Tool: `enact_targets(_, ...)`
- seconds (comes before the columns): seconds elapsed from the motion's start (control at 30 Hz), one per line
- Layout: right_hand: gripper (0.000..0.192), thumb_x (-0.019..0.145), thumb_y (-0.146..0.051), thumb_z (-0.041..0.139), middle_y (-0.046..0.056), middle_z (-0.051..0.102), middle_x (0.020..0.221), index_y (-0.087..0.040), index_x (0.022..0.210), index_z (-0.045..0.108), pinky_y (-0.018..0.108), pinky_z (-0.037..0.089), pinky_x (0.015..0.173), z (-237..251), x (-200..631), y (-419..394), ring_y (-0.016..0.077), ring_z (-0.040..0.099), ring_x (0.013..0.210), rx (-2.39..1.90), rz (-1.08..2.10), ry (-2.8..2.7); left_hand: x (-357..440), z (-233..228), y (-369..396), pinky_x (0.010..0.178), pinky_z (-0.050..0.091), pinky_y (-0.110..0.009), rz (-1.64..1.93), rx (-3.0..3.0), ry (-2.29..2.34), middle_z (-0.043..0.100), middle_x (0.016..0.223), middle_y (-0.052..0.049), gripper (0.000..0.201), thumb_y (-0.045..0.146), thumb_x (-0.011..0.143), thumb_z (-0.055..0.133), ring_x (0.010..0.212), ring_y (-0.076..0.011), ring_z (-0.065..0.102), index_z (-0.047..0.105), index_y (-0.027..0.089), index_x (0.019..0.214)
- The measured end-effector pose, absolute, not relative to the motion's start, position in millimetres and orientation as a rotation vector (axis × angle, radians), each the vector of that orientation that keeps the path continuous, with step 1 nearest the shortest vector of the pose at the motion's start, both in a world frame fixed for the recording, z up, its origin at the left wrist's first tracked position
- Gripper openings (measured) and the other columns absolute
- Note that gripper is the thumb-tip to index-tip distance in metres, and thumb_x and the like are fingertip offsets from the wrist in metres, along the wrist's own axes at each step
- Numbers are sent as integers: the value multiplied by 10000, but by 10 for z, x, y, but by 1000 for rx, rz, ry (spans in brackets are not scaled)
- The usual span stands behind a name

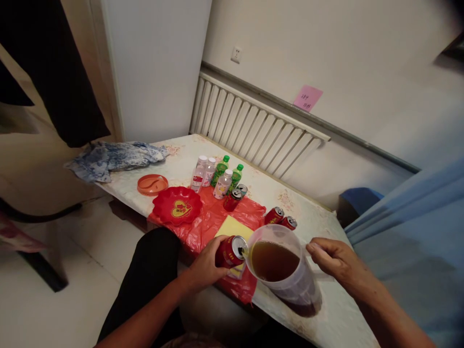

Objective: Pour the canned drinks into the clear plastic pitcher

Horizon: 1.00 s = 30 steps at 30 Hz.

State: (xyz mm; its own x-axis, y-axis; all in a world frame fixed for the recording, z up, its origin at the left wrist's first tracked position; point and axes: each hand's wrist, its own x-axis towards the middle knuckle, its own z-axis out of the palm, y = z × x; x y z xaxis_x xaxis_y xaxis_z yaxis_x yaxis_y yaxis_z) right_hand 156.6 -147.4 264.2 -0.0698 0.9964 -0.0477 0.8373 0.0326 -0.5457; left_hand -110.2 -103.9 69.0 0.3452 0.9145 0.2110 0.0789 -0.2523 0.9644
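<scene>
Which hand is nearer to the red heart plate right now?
Left. The left hand grips a tilted red can just below and right of the red heart plate; the right hand is farther away, beyond the pitcher, at its handle side.

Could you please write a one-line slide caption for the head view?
Left hand tips a red can into a clear jug of brown liquid, right hand at its handle.

Left hand fingers curled, gripping; right hand pinching
</scene>
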Motion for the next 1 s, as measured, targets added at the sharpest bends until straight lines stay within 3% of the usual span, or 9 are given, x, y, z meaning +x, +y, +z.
enact_targets(1.0, 416, 818, -511, 459, -40, 274, 571, -213, 557, 328, 255, 244, 498, 2677, 1538, -1443, 113, 274, 540, -1888, 620, -2051, -1119, 664, -1052, 1064, 386, -427, 1042, 1616, 915, 564, 1301, -93, 724, 132, 621, 734, 1221, -287, 515, 458, 206, 1286)
